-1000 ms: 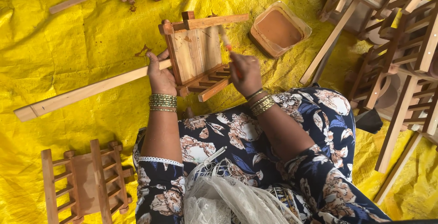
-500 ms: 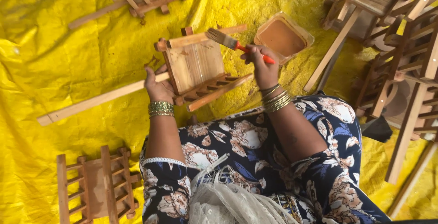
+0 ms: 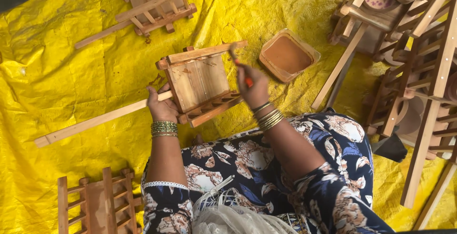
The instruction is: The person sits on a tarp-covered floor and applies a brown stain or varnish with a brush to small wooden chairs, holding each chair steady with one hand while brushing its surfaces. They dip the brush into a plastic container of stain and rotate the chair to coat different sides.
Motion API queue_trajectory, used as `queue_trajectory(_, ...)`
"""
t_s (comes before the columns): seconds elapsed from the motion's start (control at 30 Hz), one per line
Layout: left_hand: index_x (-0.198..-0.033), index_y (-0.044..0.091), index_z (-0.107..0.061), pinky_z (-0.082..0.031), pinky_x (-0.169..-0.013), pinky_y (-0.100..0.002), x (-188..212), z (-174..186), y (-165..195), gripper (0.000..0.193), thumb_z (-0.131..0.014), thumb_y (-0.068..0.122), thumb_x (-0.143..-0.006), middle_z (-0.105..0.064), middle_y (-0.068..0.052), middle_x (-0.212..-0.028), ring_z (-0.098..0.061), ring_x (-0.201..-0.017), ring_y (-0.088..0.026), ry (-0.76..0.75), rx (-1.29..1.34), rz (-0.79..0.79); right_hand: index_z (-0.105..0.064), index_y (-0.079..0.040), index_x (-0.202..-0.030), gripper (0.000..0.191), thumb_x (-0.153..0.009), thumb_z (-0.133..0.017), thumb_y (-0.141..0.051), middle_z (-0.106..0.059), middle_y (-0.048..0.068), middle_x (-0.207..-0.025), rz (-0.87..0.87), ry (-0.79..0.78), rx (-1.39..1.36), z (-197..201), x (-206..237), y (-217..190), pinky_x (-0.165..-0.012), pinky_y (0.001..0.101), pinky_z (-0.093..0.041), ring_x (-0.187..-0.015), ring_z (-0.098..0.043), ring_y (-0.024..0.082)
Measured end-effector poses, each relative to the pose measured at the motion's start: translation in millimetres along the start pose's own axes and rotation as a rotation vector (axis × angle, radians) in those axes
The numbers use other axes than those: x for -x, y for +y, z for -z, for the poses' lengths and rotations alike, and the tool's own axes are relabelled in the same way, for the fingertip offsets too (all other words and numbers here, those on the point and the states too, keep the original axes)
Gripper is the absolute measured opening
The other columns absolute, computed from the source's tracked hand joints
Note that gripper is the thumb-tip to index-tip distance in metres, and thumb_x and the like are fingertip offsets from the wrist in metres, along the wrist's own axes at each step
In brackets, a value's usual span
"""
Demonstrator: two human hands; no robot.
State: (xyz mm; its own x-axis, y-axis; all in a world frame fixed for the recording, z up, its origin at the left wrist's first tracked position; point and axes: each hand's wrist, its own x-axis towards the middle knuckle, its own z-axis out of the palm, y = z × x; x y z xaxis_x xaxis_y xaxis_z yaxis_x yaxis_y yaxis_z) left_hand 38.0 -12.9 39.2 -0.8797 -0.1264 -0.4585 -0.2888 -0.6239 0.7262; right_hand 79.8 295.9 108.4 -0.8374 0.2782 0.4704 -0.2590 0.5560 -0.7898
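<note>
- Left hand point(image 3: 162, 106) is closed around the long handle of the wooden frame piece point(image 3: 200, 84), where handle meets frame; the piece lies on the yellow tarp point(image 3: 62, 77) just ahead of the knees, flat panel facing up.
- Right hand point(image 3: 254, 89) pinches the red-handled brush point(image 3: 239, 64), fingers curled tight on the grip, bristles up by the frame's top rail.
- Change over the last second: the brush was out of sight against the panel, then lifted beside the tray of brown stain point(image 3: 288, 55), and now sits back at the rail's right end (blurred, so contact cannot be confirmed).
- Judgement: looks like a freshly loaded brush returning for another coat; panel part-way stained.
- Frame has tilted slightly; left grip unchanged.
- Similar frames lie nearby: one at upper left point(image 3: 152, 3), one at lower left point(image 3: 93, 203), a stack at right point(image 3: 419, 72).
</note>
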Motion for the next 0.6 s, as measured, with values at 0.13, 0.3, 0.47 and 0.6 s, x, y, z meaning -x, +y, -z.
queue_trajectory(0.13, -0.113, 0.001, -0.069, -0.05, -0.104, -0.054, 6.7, -7.6, -0.1, 0.075, -0.04, 0.068, -0.097, -0.067, -0.024, -0.129, -0.063, -0.119, -0.036, 0.02, -0.046, -0.008, -0.075, -0.002, -0.113, 0.021, -0.099, -0.063, -0.012, -0.071, 0.012, -0.07, -0.078, -0.227, -0.163, -8.3, 10.6, -55.7, -0.059, 0.035, -0.054, -0.06, -0.068, 0.019)
queue_trajectory(0.3, -0.111, 0.004, -0.068, -0.049, -0.103, -0.056, 11.3, -14.1, 6.4, 0.073, -0.039, 0.069, -0.095, -0.065, -0.023, -0.13, -0.062, -0.119, -0.037, 0.12, -0.019, 0.043, -0.071, -0.003, -0.115, 0.017, -0.105, -0.062, -0.013, -0.076, 0.01, -0.095, 0.268, -0.176, -0.401, -11.6, 22.1, -68.3, -0.074, 0.0333, -0.058, -0.08, -0.072, 0.02)
queue_trajectory(0.47, -0.109, 0.002, -0.068, -0.052, -0.103, -0.055, 8.2, -9.9, 7.7, 0.072, -0.04, 0.067, -0.098, -0.067, -0.026, -0.127, -0.063, -0.118, -0.037, 0.08, 0.035, -0.003, -0.074, -0.006, -0.119, 0.022, -0.103, -0.062, -0.014, -0.079, 0.01, -0.094, -0.073, -0.087, -0.273, -16.0, 9.7, -17.4, -0.067, 0.0305, -0.059, -0.076, -0.073, 0.017)
queue_trajectory(0.6, -0.107, 0.002, -0.067, -0.054, -0.1, -0.056, 5.9, -8.7, 6.6, 0.07, -0.039, 0.066, -0.097, -0.069, -0.025, -0.123, -0.066, -0.116, -0.036, 0.133, 0.014, -0.015, -0.074, -0.005, -0.118, 0.022, -0.1, -0.067, -0.016, -0.078, 0.012, -0.096, -0.181, 0.005, -0.056, 3.0, 8.3, 9.6, -0.074, 0.0325, -0.06, -0.083, -0.077, 0.02)
